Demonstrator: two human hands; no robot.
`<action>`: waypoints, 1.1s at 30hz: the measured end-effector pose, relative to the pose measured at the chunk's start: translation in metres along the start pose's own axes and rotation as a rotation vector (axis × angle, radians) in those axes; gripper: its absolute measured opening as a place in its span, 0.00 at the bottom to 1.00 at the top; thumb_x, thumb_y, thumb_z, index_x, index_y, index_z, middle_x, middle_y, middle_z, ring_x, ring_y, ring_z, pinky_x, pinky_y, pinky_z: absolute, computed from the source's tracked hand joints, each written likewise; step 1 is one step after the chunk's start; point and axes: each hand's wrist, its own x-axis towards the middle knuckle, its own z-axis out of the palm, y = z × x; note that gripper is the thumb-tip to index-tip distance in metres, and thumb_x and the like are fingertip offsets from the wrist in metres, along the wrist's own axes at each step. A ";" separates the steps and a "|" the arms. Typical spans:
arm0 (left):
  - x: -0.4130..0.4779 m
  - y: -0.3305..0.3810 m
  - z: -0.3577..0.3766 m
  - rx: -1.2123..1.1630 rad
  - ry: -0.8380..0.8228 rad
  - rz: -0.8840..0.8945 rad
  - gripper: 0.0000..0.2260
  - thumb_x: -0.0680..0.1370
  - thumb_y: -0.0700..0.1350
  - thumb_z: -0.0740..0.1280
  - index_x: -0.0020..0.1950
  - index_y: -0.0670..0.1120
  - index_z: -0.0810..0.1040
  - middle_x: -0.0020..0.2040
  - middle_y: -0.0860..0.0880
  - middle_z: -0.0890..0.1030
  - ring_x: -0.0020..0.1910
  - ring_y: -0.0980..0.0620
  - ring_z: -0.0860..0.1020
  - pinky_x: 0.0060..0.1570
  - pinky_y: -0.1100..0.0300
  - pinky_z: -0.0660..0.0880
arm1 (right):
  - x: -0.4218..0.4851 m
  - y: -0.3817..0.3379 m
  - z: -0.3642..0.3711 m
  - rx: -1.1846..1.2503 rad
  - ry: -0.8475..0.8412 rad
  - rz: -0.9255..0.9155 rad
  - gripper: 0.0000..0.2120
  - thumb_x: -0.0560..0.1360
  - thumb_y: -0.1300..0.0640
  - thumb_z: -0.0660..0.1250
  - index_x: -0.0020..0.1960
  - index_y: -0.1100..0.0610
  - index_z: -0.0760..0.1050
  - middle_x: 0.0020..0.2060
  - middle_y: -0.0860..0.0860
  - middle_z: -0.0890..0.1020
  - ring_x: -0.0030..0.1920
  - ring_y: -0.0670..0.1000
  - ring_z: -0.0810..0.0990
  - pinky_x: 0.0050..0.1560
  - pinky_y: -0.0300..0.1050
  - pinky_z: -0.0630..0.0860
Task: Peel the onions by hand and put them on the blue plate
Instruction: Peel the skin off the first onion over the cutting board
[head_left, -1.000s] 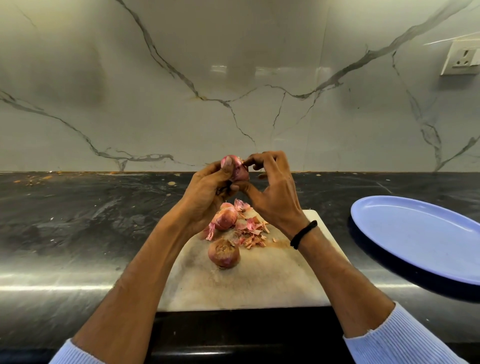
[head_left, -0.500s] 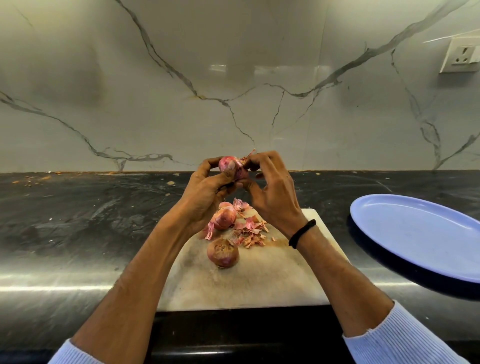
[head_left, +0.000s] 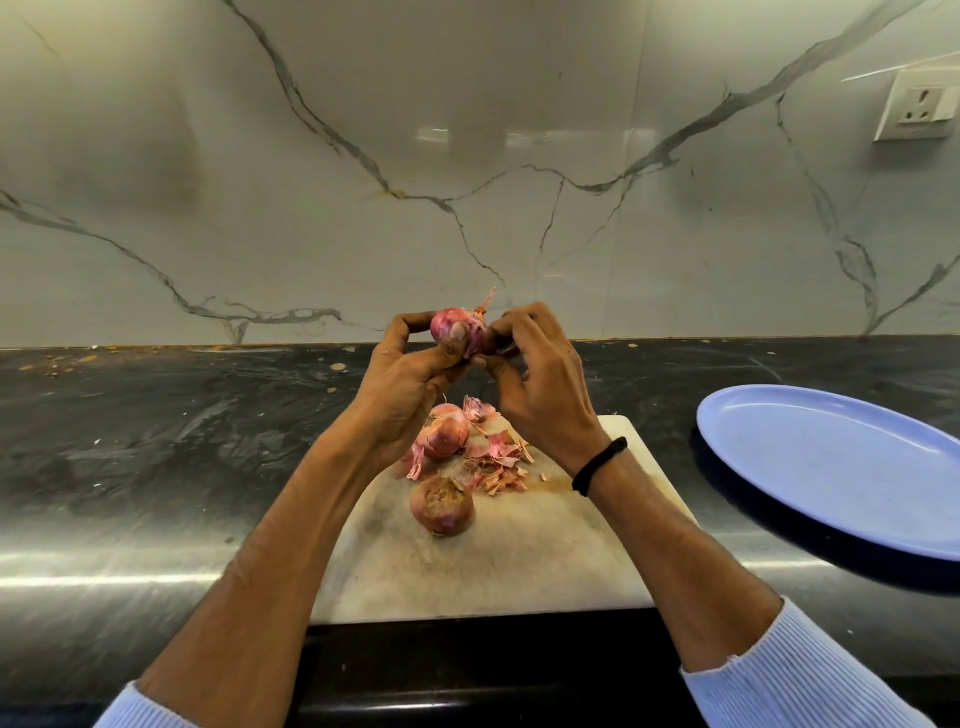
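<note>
My left hand (head_left: 410, 379) grips a small pink onion (head_left: 454, 328) held up above the cutting board. My right hand (head_left: 540, 384) pinches the onion's skin at its right side, where a dry strip sticks up. Two more onions lie on the white cutting board (head_left: 493, 566): one partly behind my left hand (head_left: 444, 439), one nearer me (head_left: 441, 506). Loose pink peel scraps (head_left: 498, 462) lie between them and my right wrist. The blue plate (head_left: 841, 462) sits on the counter to the right with nothing on it.
The board and plate rest on a dark stone counter (head_left: 156, 441) with small crumbs near the back edge. A marble-patterned wall rises behind it, with a white socket (head_left: 917, 106) at the upper right.
The onion has turned in my left hand, showing more of its pink side. My right fingers have pulled a strip of skin up at its top right.
</note>
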 end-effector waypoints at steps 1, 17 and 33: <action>0.000 0.000 -0.001 0.003 0.001 0.000 0.25 0.71 0.40 0.70 0.67 0.40 0.71 0.55 0.40 0.81 0.54 0.46 0.83 0.53 0.58 0.82 | 0.000 0.000 0.001 0.016 0.000 0.017 0.10 0.73 0.68 0.72 0.52 0.63 0.75 0.49 0.53 0.73 0.47 0.47 0.73 0.49 0.29 0.72; 0.001 0.000 -0.004 0.072 -0.011 0.027 0.24 0.70 0.41 0.71 0.65 0.44 0.72 0.59 0.38 0.79 0.59 0.40 0.81 0.59 0.51 0.80 | -0.001 0.001 0.001 -0.027 -0.013 0.013 0.08 0.73 0.65 0.74 0.49 0.63 0.76 0.49 0.55 0.75 0.47 0.47 0.73 0.47 0.31 0.75; 0.001 0.005 -0.005 -0.011 0.028 -0.015 0.15 0.84 0.42 0.57 0.69 0.42 0.75 0.62 0.41 0.81 0.59 0.46 0.80 0.52 0.60 0.79 | 0.001 0.000 -0.010 0.069 0.095 0.223 0.02 0.76 0.63 0.71 0.48 0.59 0.79 0.42 0.51 0.83 0.42 0.47 0.82 0.45 0.41 0.81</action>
